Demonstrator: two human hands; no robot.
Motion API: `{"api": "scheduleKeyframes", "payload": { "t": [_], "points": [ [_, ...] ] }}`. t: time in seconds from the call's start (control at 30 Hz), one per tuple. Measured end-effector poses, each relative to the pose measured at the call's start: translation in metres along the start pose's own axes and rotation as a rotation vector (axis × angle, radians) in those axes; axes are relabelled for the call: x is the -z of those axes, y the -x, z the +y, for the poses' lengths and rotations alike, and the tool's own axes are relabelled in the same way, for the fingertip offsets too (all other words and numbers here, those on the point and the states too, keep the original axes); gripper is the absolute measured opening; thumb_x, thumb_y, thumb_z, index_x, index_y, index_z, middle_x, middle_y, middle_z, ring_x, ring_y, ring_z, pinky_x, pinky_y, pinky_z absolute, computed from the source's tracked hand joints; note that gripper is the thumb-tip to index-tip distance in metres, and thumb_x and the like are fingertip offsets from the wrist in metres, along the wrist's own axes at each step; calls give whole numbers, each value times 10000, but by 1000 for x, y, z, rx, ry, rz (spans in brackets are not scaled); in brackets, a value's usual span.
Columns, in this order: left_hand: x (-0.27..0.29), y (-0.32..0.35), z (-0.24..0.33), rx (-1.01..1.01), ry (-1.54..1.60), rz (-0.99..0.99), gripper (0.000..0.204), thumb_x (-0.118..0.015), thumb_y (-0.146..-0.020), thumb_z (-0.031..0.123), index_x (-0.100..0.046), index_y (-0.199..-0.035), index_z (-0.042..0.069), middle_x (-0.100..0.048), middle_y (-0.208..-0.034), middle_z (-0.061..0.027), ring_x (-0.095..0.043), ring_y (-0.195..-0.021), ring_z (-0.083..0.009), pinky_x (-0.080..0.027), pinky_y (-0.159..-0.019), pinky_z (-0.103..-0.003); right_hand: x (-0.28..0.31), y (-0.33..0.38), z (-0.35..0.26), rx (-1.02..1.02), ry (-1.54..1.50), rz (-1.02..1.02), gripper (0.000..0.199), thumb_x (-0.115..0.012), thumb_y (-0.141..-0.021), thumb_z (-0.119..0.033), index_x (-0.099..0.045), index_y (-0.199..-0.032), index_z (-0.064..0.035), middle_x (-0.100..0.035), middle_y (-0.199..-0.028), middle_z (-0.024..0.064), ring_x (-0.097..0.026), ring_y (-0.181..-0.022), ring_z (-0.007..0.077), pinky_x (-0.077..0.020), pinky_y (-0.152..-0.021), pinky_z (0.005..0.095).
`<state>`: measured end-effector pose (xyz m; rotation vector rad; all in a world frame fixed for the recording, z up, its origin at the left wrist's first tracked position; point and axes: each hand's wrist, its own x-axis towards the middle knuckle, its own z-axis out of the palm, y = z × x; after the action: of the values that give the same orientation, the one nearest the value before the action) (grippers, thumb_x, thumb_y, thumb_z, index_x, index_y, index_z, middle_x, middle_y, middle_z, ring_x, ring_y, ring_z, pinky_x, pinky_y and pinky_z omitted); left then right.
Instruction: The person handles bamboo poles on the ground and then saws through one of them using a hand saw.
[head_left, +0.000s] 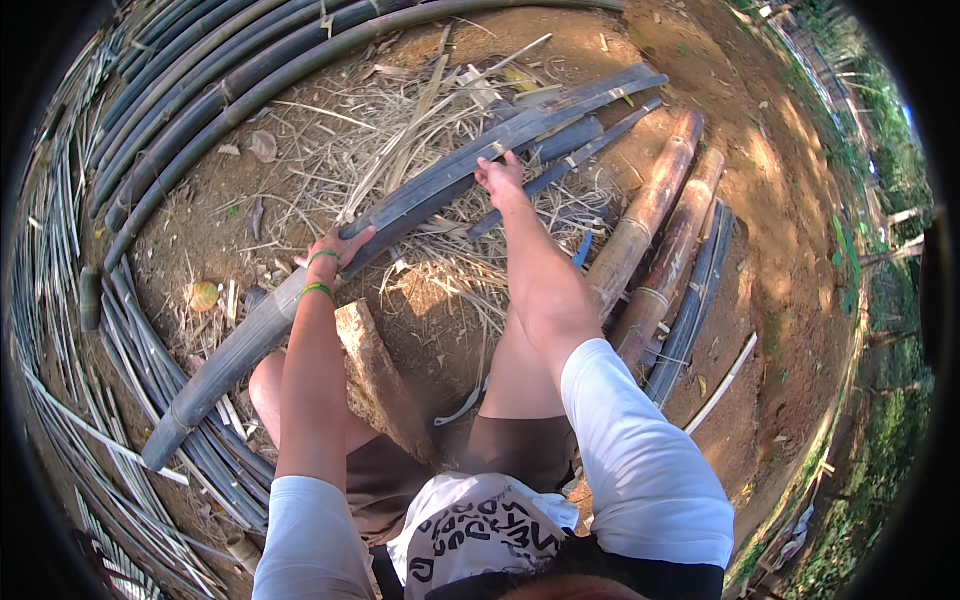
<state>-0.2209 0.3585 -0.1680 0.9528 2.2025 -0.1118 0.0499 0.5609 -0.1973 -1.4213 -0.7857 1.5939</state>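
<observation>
1. White shirt (pixel 490 540) w/ dark print, nearest cam.
2. Outdoors: brown dirt ground (pixel 785 320), dry shavings (pixel 465 255) strewn abt; greenery (pixel 875 500) far R.
3. Split bamboo pole (pixel 420 185) ahead of knees; long axis diag., low L to up R.
4. L hand (pixel 335 252): fingers wrapped over pole.
5. R hand (pixel 500 177): fingers holding its edge, farther up.
6. Brown poles (pixel 645 215) lie R.

Lost part of the long dark-grey bamboo piece (pixel 235 350) under the bare left hand (pixel 337 250). Could not make out the fingertip contact of the bare right hand (pixel 502 178). Caught just a small bright-blue sliver (pixel 583 249) beside the right forearm (pixel 540 270), unidentifiable. Lost the lower end of the rough tan wooden block (pixel 375 365) at the dark-brown shorts (pixel 385 482). Saw dark round bamboo poles (pixel 228 92) cut off by the upper edge.
</observation>
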Motion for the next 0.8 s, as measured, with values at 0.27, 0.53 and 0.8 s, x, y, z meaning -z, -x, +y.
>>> {"api": "scheduleKeyframes", "payload": {
  "t": [0.27, 0.53, 0.8],
  "points": [
    [0, 4, 6, -32, 26, 16, 1158, -494, -638, 931, -442, -1465, 121, -473, -1481, -145, -427, -1382, -349, -81, -1145, -702, 5, 4, -6, -20, -33, 32, 842, -672, -880, 35, -181, -1551, -94, -629, -1042, 98, -620, -773, 160, -541, -634, 272],
    [3, 6, 6, -50, 4, -5, 1199, -496, -642, 927, -415, -1474, 68, -455, -1491, -171, -390, -1408, -353, -125, -1131, -699, -1, 8, -9, 35, -64, -12, 853, -659, -897, 17, -134, -1560, -90, -629, -1026, 88, -614, -797, 153, -545, -679, 278],
    [-1, 1, 2, -45, 24, 34, 1162, -517, -625, 929, -455, -1452, 115, -507, -1444, -163, -443, -1370, -345, -84, -1130, -722, -5, 2, -8, 16, -11, 5, 777, -639, -900, 34, -197, -1532, -60, -627, -1108, 114, -660, -871, 189, -590, -719, 291]
  ]
}}
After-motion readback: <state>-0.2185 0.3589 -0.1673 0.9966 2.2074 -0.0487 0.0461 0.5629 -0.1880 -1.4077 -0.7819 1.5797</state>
